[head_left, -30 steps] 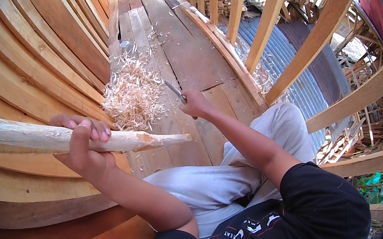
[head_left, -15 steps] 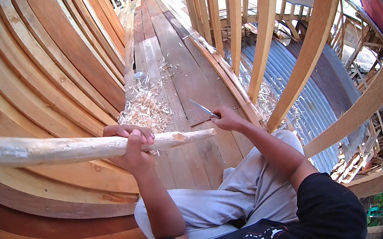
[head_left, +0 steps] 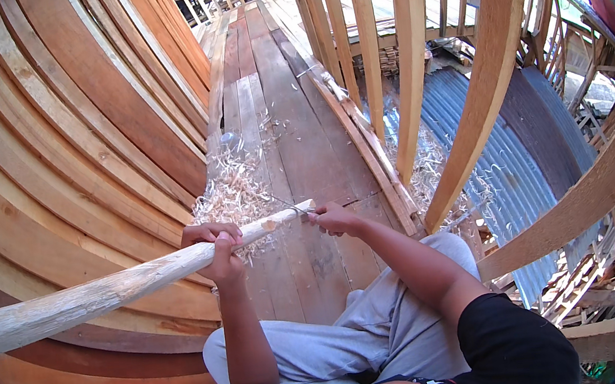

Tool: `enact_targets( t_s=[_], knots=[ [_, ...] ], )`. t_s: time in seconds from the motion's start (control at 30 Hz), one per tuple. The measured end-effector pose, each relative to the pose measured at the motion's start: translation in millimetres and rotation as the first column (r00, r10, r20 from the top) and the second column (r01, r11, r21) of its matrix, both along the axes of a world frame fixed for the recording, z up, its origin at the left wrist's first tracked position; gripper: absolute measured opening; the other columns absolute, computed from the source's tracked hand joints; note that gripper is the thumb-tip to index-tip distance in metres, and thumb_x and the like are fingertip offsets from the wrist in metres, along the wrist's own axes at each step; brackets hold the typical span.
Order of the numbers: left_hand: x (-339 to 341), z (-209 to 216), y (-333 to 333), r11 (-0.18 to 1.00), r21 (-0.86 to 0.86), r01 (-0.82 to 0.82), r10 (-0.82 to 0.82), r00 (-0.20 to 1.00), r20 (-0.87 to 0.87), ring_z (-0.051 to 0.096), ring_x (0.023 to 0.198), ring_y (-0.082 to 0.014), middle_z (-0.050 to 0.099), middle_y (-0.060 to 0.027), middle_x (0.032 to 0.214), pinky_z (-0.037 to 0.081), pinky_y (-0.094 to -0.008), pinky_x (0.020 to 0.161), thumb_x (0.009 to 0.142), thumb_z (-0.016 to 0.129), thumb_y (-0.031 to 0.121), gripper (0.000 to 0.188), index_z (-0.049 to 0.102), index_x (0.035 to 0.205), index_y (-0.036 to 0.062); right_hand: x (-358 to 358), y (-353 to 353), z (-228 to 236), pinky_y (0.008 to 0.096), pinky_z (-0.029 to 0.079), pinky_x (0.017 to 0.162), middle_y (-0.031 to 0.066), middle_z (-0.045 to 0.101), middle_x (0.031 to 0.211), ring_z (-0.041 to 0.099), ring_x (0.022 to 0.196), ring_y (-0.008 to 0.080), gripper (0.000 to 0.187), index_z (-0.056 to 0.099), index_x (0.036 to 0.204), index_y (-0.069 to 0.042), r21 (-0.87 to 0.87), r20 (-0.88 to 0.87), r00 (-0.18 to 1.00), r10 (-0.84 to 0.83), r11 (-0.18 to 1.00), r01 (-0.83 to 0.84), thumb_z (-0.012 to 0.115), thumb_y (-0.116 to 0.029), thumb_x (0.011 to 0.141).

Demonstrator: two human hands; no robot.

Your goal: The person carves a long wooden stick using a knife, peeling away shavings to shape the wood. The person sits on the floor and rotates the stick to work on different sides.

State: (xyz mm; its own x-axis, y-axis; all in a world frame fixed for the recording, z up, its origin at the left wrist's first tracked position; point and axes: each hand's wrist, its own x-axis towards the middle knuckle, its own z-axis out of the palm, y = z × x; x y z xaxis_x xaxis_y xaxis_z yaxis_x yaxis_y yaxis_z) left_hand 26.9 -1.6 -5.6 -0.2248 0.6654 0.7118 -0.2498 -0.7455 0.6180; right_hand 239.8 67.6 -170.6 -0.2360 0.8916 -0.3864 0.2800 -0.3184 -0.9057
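Note:
A long, pale, peeled wooden pole (head_left: pixel 103 293) slants up from the left rim to a narrowed tip in the middle, with a cut notch a little short of that tip. My left hand (head_left: pixel 218 250) is closed around it behind the notch. In my right hand (head_left: pixel 336 220) I grip a knife (head_left: pixel 292 205), its handle mostly hidden by my fingers. The thin blade points left and away, lying right at the pole's tip; whether it touches the wood I cannot tell. Below, my legs in grey trousers (head_left: pixel 305 348) are folded on the floor.
Curled wood shavings (head_left: pixel 233 190) are heaped on the plank floor (head_left: pixel 294 147) beyond my left hand. Stacked boards (head_left: pixel 68 146) wall the left side. Upright wooden posts (head_left: pixel 465 93) line the right edge, with corrugated metal sheets (head_left: pixel 490 160) lower down beyond them.
The pole has tilted, its left end lower and its tip higher. My right hand has moved left, bringing the knife from beyond the tip onto it. My left hand keeps its grip.

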Motion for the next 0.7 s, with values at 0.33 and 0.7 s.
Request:
enact_targets(
  t_s=[0.33, 0.7],
  knots=[
    [-4.2, -11.8, 6.6, 0.978, 0.019, 0.209, -0.204, 0.969, -0.142, 0.044, 0.049, -0.0135, 0.043, -0.0051, 0.058, 0.044, -0.0310, 0.054, 0.072, 0.051, 0.000, 0.019, 0.037, 0.082, 0.0087, -43.3, 13.2, -16.6, 0.0515, 0.044, 0.087, 0.0311, 0.063, 0.094, 0.060, 0.095, 0.0469, 0.062, 0.063, 0.097, 0.008, 0.291, 0.315, 0.940, -0.135, 0.956, 0.039, 0.027, -0.042, 0.095],
    [-31.2, -16.5, 22.1, 0.941, 0.051, 0.335, -0.329, 0.940, -0.096, 0.044, 0.048, -0.0146, 0.043, -0.0060, 0.057, 0.045, -0.0325, 0.054, 0.071, 0.052, 0.000, 0.021, 0.036, 0.080, 0.0088, -28.1, 5.5, -18.0, 0.0517, 0.049, 0.076, 0.0277, 0.065, 0.086, 0.063, 0.082, 0.0436, 0.051, 0.066, 0.078, 0.004, 0.383, 0.471, 0.851, -0.232, 0.923, 0.040, 0.032, -0.030, 0.094]
  ],
)
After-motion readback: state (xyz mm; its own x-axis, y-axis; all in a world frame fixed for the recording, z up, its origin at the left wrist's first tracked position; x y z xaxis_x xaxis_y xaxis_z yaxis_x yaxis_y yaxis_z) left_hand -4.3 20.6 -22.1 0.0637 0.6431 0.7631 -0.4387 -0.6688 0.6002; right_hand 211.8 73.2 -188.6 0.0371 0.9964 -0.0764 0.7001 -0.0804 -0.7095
